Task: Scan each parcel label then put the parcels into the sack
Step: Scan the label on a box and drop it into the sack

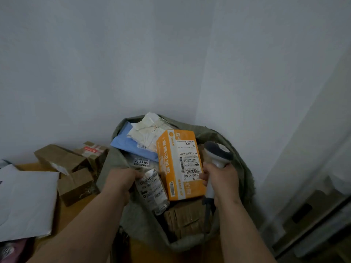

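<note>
A grey-green sack (241, 168) stands open against the wall, full of parcels. On top lies an orange box (174, 179) with a white label. Beside it are a blue soft parcel (133, 147), a white wrapped parcel (148, 130), a silvery bag parcel (152, 188) and a brown carton (186, 219) lower down. My left hand (121, 179) grips the sack's left rim, next to the silvery bag. My right hand (221, 177) holds a white and dark handheld scanner (218, 150) at the orange box's right edge.
Several brown cartons (62, 160) lie on the wooden surface left of the sack. A large white mailer (26, 202) sits at the far left. Walls meet in a corner behind the sack. A dim shelf or frame (313, 215) stands at the right.
</note>
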Tool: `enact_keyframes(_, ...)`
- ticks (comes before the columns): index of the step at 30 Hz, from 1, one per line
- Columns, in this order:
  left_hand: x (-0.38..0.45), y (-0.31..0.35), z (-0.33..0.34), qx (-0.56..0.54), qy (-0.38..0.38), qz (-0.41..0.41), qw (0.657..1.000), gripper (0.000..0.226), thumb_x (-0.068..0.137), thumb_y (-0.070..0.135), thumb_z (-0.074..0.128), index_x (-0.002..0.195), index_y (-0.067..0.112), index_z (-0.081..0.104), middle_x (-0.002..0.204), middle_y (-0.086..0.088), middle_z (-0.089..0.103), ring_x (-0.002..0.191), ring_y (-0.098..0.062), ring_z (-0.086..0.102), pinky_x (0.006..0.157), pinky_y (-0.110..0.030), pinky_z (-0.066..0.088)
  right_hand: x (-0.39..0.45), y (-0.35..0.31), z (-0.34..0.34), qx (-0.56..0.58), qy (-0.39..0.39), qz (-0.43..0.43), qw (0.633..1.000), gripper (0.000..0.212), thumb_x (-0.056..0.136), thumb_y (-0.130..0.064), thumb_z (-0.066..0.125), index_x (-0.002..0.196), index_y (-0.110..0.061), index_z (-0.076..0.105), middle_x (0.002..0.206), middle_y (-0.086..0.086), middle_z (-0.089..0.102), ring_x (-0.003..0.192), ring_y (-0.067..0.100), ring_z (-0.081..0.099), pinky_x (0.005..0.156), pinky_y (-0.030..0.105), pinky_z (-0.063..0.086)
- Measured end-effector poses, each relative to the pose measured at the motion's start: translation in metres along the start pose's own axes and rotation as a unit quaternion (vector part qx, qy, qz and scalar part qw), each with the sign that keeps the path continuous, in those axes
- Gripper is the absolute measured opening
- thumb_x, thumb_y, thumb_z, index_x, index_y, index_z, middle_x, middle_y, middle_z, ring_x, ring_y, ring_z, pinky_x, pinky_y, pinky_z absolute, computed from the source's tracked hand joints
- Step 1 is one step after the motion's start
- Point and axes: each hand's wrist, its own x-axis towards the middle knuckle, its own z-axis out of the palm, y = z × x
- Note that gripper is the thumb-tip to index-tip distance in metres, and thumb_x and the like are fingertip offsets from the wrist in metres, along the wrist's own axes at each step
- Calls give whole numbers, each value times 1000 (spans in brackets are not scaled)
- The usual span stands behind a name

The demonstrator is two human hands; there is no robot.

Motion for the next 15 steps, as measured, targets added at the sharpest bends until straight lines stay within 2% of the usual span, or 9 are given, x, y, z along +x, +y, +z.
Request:
enact_keyframes(1, 0, 0, 4, 5, 13, 2, 1000, 12, 79, -10, 68, 79, 0, 61, 83, -18, 63, 75, -31, 59, 65, -37, 51, 9, 0, -3, -13, 13, 2, 1000, 7, 85, -13, 71, 91, -15, 67, 80, 4, 74, 64, 14, 71, 53, 27, 53)
enact_keyframes(3, 2, 2, 7, 6, 42, 16, 999, 11, 79, -8, 67, 76, 2, 62, 78, -18, 63, 70, -30, 59, 63, -35, 51, 30, -3, -13, -49, 24, -4, 999, 7, 85, -15, 70, 89, -16, 64, 88, 7, 71, 80, 22, 67, 72, 36, 54)
enact_keyframes(5, 6, 1, 8, 6, 59, 43, 997, 11, 81, -4, 70, 78, 6, 66, 80, -14, 66, 71, -27, 61, 56, -31, 48, 54, -10, -24, -92, 18, -13, 996, 12, 88, -20, 70, 95, -15, 62, 95, 6, 67, 92, 26, 62, 89, 45, 53)
enact_keyframes(6, 9, -2, 10, 5, 68, 54, 996, 11, 81, -1, 72, 84, 8, 67, 84, -14, 67, 74, -26, 62, 56, -31, 48, 66, -12, -30, -110, 12, -15, 994, 15, 89, -22, 70, 100, -14, 62, 95, 6, 66, 93, 27, 62, 92, 46, 53)
enact_keyframes(7, 10, -4, 13, 2, 78, 55, 995, 11, 83, 1, 72, 90, 8, 67, 88, -14, 68, 77, -27, 64, 59, -34, 51, 79, -13, -36, -124, 6, -13, 992, 16, 89, -23, 70, 100, -13, 63, 92, 6, 66, 90, 27, 62, 91, 46, 53)
enact_keyframes(9, 16, -9, 23, -5, 103, 45, 994, 14, 88, 5, 67, 101, 8, 66, 94, -16, 68, 85, -31, 66, 74, -44, 58, 102, -12, -47, -162, -3, -5, 987, 13, 90, -26, 69, 86, -16, 61, 81, 3, 62, 75, 21, 58, 81, 40, 51)
enact_keyframes(11, 25, -9, 33, 17, 138, 37, 990, 15, 90, 8, 63, 104, 7, 67, 97, -17, 68, 90, -35, 66, 87, -53, 56, 124, -9, -53, -198, -21, 3, 980, 19, 90, -27, 69, 78, -21, 56, 76, 0, 57, 70, 18, 54, 78, 37, 50)
enact_keyframes(13, 33, -4, 40, 41, 166, 36, 985, 18, 88, 9, 64, 105, 5, 66, 98, -20, 68, 92, -40, 66, 88, -58, 55, 145, -4, -53, -199, -43, 17, 979, 13, 88, -24, 70, 89, -15, 61, 85, 6, 63, 81, 25, 62, 88, 44, 55)
enact_keyframes(15, 41, 1, 45, 63, 183, 28, 981, 18, 88, 7, 63, 104, 1, 64, 99, -25, 67, 92, -44, 66, 87, -60, 55, 165, 3, -51, -177, -58, 42, 982, 26, 85, -20, 71, 106, -6, 66, 99, 14, 69, 93, 31, 67, 92, 48, 56)
